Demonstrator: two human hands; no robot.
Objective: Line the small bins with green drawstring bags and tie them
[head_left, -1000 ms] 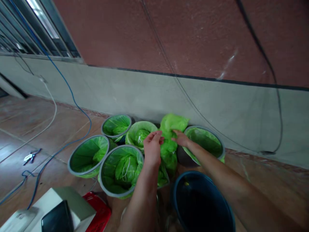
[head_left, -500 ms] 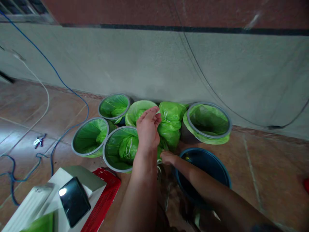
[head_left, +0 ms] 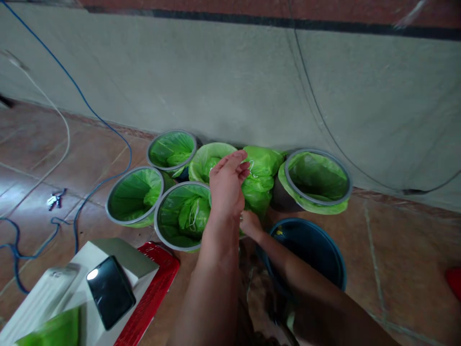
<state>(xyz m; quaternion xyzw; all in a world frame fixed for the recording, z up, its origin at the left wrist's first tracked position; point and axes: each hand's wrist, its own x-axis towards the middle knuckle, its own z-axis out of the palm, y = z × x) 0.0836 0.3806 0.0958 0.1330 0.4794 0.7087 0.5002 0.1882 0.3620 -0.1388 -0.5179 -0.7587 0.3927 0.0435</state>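
My left hand (head_left: 228, 185) is raised over the middle of the bins, its fingers curled and pressed together; whatever may be in them is hidden. Lower and to its right, my right hand (head_left: 250, 224) is closed at a green plastic bag, mostly hidden behind my left forearm. Beyond both hands, a bulging green bag (head_left: 264, 161) with a white drawstring stands against the wall. A grey-rimmed bin (head_left: 158, 218) lined with green plastic sits left of my left forearm. Under my right forearm is a dark blue bucket (head_left: 340, 262).
More green-lined bins (head_left: 149, 144) line the wall, one (head_left: 351, 185) at the right. Front left, a black phone (head_left: 111, 292) lies on a white box (head_left: 81, 259) beside a red tray (head_left: 167, 262). Keys (head_left: 55, 199) and a blue cable (head_left: 120, 137) are on the floor.
The view has tilted down a little. My left hand has shifted slightly right, and my right hand has drawn slightly up beside my left wrist. The bins stay put.
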